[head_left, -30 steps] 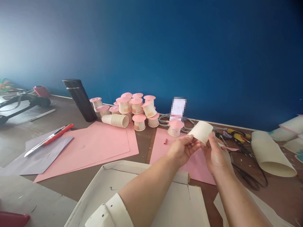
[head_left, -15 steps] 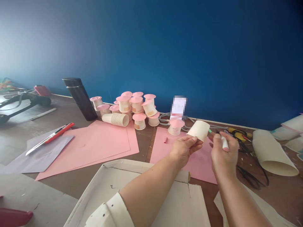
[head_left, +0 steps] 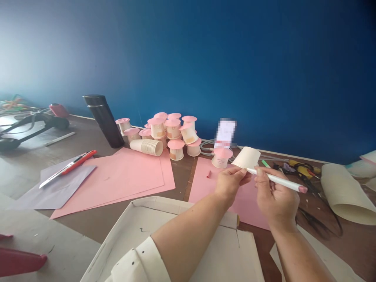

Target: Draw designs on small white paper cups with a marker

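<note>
My left hand (head_left: 230, 183) pinches the rim of a plain white paper cup (head_left: 247, 156), which is turned upside down and slightly tilted above the pink sheet (head_left: 202, 188). Between the thumb and fingers of my right hand (head_left: 276, 196) is a white marker (head_left: 283, 181) with a pinkish end. Its tip reaches the cup's lower edge beside my left fingers; whether it touches is hard to tell. A small red marker cap (head_left: 208, 174) lies on the pink sheet. Just behind it stands a cup with a pink paper disc on top (head_left: 222, 157).
Several pink-topped cups (head_left: 173, 129) are stacked by the wall, near a lying stack of paper cups (head_left: 147, 147). A black bottle (head_left: 104, 121), a red utility knife (head_left: 69, 168) and pink paper (head_left: 117, 184) are at left. Cables, scissors (head_left: 313, 223) and a cup stack (head_left: 346, 192) lie right.
My right hand has turned the marker so its tip now points left at the cup. The cup has tipped more upright, rim down, in my left hand. The view has shifted slightly.
</note>
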Demonstrator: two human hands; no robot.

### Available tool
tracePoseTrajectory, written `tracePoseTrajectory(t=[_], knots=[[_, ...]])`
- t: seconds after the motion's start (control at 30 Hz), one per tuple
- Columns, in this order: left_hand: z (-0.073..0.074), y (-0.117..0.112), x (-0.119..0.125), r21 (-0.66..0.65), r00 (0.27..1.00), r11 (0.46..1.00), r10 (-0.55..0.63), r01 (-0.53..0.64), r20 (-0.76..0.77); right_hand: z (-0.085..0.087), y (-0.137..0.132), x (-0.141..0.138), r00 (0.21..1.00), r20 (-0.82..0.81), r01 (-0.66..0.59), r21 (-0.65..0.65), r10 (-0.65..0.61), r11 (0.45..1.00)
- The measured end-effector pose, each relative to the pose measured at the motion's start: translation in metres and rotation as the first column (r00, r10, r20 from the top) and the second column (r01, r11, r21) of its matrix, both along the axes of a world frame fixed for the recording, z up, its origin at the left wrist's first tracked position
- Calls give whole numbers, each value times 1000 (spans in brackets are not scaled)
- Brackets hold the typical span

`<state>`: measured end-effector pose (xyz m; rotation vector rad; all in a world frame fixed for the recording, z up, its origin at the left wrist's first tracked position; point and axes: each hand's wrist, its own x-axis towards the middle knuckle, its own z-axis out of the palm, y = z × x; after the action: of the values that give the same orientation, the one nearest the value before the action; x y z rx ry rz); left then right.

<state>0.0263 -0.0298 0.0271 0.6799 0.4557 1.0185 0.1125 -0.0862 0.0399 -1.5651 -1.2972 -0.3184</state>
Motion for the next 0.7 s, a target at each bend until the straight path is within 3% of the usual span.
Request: tracePoseTrajectory(t=[0.3,0.7], knots=[[0,0,1,87,975,995,72,-55,-208,1,3,1,992,126,30,-5,-29,1000],[-5,2,2,129,968,990,93,-64,-231,-1,3,8,995,81,58,-99,-50,993]])
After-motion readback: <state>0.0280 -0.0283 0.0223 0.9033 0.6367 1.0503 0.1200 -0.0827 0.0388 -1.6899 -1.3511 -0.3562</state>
